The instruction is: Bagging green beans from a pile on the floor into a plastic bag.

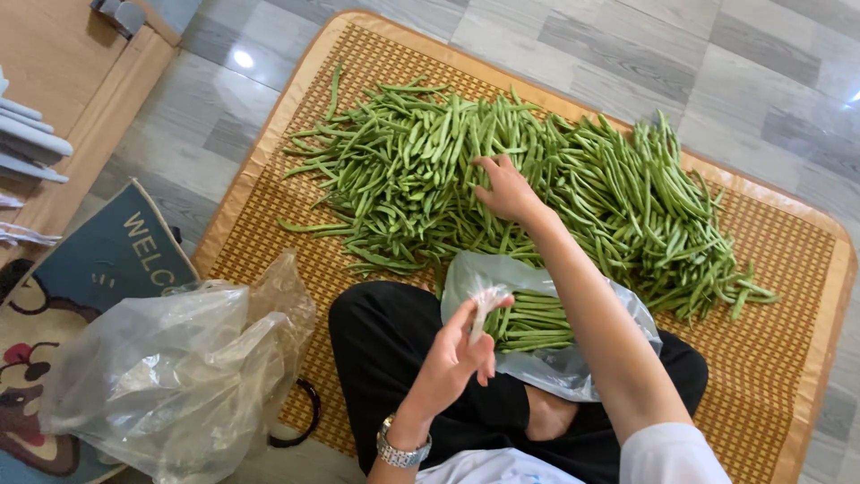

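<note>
Sitting cross-legged in black trousers (394,345), the person is looking down at a woven mat (269,242) on a grey tiled floor. Closest in, the left hand (452,358), with a metal watch (401,446) on its wrist, is pinching the rim of a clear bag (573,367) between thumb and fingers; this bag is lying in the lap and already holding a bundle of beans. Further out, the right hand (506,190) is reaching into the wide heap of green beans (627,206) spread across the mat, fingers curling together around a few pods. To the left, a crumpled empty plastic bag (179,376) is resting beside a doormat (90,296).
</note>
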